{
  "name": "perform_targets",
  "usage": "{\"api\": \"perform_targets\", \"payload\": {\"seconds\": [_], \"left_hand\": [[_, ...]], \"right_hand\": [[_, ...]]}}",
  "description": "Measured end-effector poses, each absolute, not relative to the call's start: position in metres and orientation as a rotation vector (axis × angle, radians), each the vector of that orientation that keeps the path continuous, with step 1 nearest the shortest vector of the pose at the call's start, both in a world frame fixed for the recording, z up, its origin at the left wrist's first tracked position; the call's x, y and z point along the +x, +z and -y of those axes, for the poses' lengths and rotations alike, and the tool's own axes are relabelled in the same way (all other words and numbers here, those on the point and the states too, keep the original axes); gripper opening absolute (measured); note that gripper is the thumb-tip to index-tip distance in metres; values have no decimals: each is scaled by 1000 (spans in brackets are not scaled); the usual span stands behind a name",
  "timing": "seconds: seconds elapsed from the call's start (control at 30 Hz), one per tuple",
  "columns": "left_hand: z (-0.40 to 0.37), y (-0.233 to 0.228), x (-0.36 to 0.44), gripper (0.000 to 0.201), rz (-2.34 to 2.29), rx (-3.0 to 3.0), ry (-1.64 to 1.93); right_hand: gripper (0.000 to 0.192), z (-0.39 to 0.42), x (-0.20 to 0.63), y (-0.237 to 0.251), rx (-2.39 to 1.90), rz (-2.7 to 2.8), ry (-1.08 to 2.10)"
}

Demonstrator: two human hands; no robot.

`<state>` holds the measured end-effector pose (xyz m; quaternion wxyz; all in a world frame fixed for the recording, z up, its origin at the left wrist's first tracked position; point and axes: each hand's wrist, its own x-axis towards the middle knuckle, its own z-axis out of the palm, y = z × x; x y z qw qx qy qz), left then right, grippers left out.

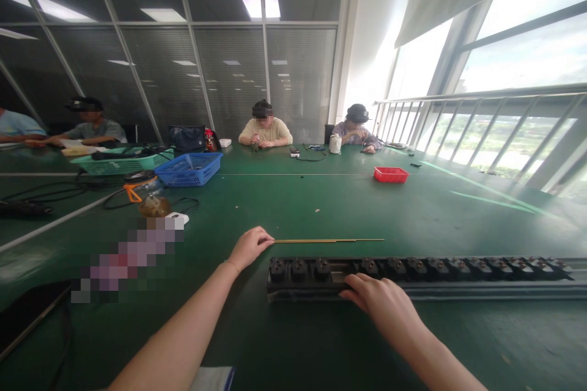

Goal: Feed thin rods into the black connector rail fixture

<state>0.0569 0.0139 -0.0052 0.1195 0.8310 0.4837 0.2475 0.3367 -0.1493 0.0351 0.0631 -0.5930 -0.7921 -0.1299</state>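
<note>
We have the black rail [440, 291] on the green tabletop [275, 208]; its L end is near our hands, its R part leaves the view. Our R hand [383, 294] rests on it, at the gap betw. black modules [436, 269]; if its bent fingers pinch sth., we cannot tell. Our L hand [250, 249] pinches one end of a thin brass-col. rod [316, 241], just beyond the rail. Tabletop extends betw. rod & red basket [391, 175].
</note>
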Motion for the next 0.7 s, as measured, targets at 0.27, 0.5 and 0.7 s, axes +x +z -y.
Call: {"api": "perform_targets", "payload": {"seconds": [0.27,0.5,0.7], "left_hand": [[-13,-5,58,22,-1399,2413,728],[-12,-5,59,23,-1387,2412,713],[-11,-3,59,23,-1377,2398,706]], "right_hand": [[26,163,446,36,-1847,2401,-283],[38,176,542,43,-1922,2317,-82],[54,185,594,43,-1787,2180,-133]]}}
